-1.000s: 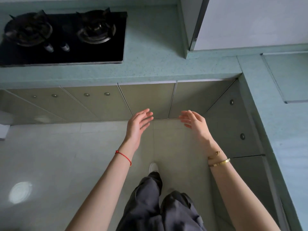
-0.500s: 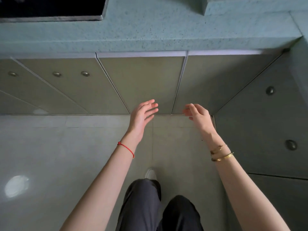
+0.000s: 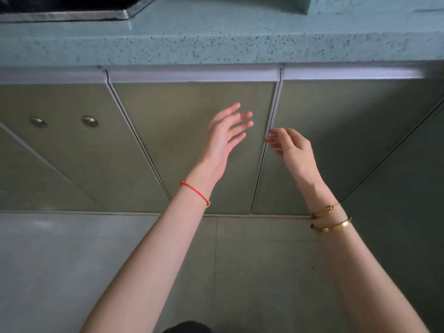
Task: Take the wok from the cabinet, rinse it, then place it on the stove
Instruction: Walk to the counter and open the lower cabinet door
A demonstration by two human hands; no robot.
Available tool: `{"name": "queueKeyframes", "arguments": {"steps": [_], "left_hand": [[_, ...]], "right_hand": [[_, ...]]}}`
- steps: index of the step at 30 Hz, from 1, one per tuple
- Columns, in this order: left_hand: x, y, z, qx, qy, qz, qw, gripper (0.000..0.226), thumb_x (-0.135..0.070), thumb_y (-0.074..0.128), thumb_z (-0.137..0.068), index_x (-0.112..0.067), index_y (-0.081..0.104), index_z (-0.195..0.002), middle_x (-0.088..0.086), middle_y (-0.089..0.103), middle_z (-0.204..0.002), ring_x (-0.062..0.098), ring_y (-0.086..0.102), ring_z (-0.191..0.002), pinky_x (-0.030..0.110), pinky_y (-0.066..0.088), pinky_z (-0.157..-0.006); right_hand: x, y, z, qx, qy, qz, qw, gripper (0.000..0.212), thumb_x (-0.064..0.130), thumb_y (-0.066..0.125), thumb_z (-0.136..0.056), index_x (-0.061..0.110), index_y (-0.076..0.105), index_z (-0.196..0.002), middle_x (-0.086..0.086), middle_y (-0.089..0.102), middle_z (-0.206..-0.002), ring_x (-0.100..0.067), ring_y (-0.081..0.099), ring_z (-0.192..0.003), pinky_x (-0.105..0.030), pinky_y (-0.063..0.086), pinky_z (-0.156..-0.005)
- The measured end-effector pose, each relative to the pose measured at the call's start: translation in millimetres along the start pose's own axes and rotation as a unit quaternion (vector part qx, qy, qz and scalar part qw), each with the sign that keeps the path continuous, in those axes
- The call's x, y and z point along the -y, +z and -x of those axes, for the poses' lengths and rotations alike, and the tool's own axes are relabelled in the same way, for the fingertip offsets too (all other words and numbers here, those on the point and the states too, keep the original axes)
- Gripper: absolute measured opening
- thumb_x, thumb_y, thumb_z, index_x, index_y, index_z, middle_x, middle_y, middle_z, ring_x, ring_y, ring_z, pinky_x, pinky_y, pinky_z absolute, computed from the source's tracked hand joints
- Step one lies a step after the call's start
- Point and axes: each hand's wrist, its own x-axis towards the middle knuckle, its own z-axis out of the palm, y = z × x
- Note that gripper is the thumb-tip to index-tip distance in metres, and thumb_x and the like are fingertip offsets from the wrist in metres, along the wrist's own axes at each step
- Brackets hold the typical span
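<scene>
No wok is in sight. The grey-green cabinet doors under the counter are all shut. My left hand (image 3: 224, 138) is open with fingers spread, held in front of the middle cabinet door (image 3: 182, 140). My right hand (image 3: 292, 147) is open too, fingers curled a little, its fingertips at the seam between the middle door and the right door (image 3: 348, 140). Neither hand holds anything. Only the steel-rimmed corner of the black stove (image 3: 72, 8) shows at the top left.
A speckled teal countertop (image 3: 228, 42) overhangs the doors. Two round metal knobs (image 3: 63, 121) sit on the doors at the left. Another cabinet run (image 3: 413, 212) meets at the right corner. Grey floor tiles (image 3: 72, 260) lie below.
The view has come lower and closer to the cabinet doors. Both hands have reached forward to the seam between the middle and right doors, and the stove has slid almost out of sight.
</scene>
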Motion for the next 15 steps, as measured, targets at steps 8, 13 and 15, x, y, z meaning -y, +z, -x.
{"name": "queueKeyframes", "arguments": {"steps": [8, 13, 15], "left_hand": [[4.1, 11.3, -10.0, 0.027, 0.060, 0.016, 0.998, 0.030, -0.014, 0.050, -0.095, -0.019, 0.055, -0.124, -0.003, 0.074, -0.100, 0.017, 0.070, -0.098, 0.037, 0.048, -0.101], [-5.6, 18.1, -17.4, 0.023, 0.058, 0.036, 0.997, 0.044, -0.013, 0.051, -0.095, -0.014, 0.045, -0.139, -0.002, 0.069, -0.110, 0.019, 0.069, -0.098, 0.036, 0.050, -0.095], [-13.2, 22.3, -21.1, 0.022, 0.059, 0.031, 0.998, 0.047, -0.012, 0.052, -0.094, -0.014, 0.044, -0.140, -0.002, 0.068, -0.114, 0.019, 0.068, -0.100, 0.037, 0.049, -0.096]], "right_hand": [[-0.2, 3.2, -4.0, -0.009, -0.059, -0.022, 0.998, 0.024, 0.029, 0.046, -0.100, 0.024, 0.069, -0.097, 0.008, 0.074, -0.088, -0.013, 0.066, -0.090, -0.042, 0.050, -0.101], [12.4, -0.8, -4.4, -0.021, -0.065, -0.033, 0.997, 0.024, 0.031, 0.047, -0.098, 0.023, 0.070, -0.099, 0.007, 0.074, -0.092, -0.013, 0.066, -0.090, -0.042, 0.051, -0.102], [20.5, -3.5, -7.1, -0.023, -0.070, -0.034, 0.997, 0.024, 0.030, 0.047, -0.099, 0.022, 0.070, -0.101, 0.006, 0.074, -0.094, -0.012, 0.067, -0.090, -0.043, 0.050, -0.102]]}}
